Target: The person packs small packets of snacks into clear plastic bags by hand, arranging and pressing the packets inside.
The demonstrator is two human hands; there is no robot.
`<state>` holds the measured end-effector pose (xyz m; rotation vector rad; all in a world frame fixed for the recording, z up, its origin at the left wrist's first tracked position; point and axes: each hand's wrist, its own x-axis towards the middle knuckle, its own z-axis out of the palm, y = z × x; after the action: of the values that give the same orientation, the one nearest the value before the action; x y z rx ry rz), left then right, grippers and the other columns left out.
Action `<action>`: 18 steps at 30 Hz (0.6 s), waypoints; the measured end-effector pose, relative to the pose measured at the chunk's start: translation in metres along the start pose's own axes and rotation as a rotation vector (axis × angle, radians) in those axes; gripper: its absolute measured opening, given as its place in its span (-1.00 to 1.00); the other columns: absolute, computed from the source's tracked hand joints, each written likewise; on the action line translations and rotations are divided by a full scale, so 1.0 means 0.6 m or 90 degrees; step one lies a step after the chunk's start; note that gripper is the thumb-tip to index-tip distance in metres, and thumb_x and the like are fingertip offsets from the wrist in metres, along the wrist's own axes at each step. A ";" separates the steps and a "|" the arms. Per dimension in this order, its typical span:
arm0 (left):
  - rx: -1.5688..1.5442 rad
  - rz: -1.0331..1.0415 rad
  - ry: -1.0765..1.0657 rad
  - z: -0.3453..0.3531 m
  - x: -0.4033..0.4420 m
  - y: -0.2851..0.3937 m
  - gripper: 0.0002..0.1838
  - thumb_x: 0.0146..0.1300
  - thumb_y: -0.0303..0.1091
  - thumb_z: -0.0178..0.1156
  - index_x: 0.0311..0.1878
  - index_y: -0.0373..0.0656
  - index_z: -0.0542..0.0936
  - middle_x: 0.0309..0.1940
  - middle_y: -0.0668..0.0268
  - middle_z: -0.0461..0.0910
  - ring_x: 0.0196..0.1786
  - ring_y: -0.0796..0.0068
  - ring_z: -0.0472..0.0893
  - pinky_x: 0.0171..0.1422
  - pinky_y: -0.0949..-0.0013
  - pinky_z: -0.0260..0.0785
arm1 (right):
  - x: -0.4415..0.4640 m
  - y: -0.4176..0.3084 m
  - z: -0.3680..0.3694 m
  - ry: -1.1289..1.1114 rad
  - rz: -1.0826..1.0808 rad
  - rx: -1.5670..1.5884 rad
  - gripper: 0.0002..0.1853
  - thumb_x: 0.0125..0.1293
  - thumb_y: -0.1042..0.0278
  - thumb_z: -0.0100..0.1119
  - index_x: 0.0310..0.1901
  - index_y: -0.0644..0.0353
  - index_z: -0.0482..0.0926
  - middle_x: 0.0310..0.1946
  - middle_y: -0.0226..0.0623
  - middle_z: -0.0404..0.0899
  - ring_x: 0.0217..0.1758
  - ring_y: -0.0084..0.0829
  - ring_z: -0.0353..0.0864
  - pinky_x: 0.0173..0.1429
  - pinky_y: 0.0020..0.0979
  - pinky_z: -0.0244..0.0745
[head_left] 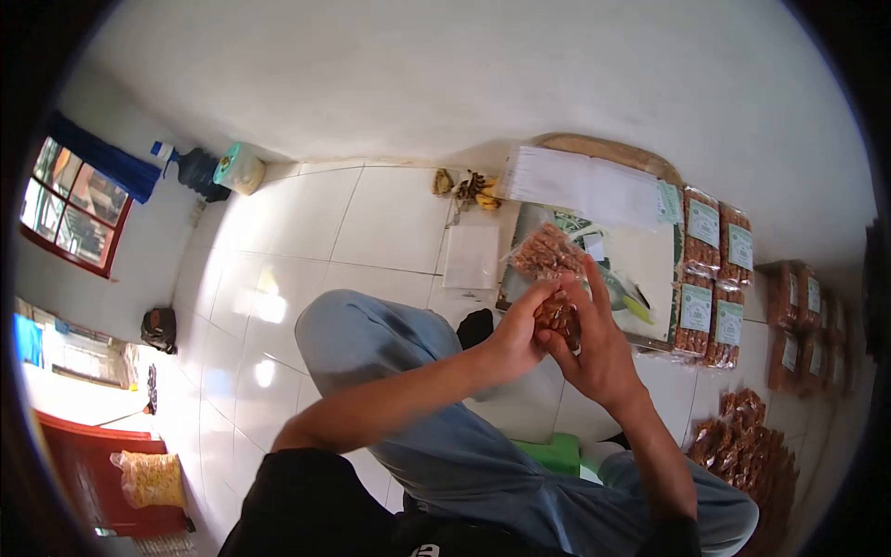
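Both my hands meet around a small clear packet of brown snack pieces. My left hand has its fingers closed on the packet's left side. My right hand holds the other side between thumb and fingers, with one finger stretched upward. Just beyond my fingertips, another bag of brown pieces lies over a low board with a printed green picture. White label sheets lie at the board's far edge. Labelled packs of brown snack stand in rows to its right.
Unlabelled brown packets are heaped at the lower right, with more labelled packs beyond. Clear plastic sleeves and bananas lie left of the board. A green object is by my legs.
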<state>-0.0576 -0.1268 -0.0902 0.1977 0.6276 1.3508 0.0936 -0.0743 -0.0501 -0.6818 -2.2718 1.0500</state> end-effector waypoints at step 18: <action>-0.238 0.224 0.145 0.003 -0.057 -0.035 -0.52 0.32 -0.05 -0.03 0.23 -0.05 0.44 0.07 0.19 0.54 0.10 0.18 0.54 0.21 0.09 0.41 | -0.007 -0.048 -0.026 0.073 -0.035 0.039 -0.66 0.01 0.65 0.32 -0.14 0.20 0.52 -0.23 -0.30 0.55 -0.10 -0.30 0.57 0.02 -0.28 0.43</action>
<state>-0.0418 -0.1639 -0.0886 -0.1592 0.5316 1.8219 0.1003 -0.0852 -0.0196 -0.6333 -2.1394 1.0243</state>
